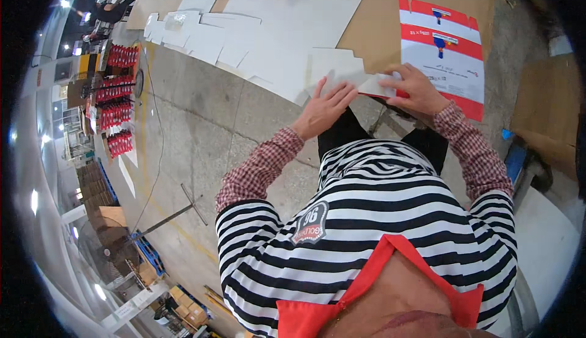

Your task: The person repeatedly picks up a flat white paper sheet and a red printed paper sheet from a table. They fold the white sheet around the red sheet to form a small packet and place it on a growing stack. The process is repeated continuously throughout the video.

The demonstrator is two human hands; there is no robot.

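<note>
In front of me, at the table's near edge, lies a flat cardboard blank, its plain white side up. My left hand rests on its near left part, fingers stretched out and the thumb pointing away from me. On the blank's right end my right hand pinches a folded flap between thumb and fingers. A bit of red print shows beneath that flap. Just right of my right hand lies a printed cardboard sheet, red and white with a blue tool pictured on it.
More white blanks overlap across the brown table to the left. A brown carton stands at the right. Red goods hang on racks at far left; a thin metal stand is on the floor, near a fan.
</note>
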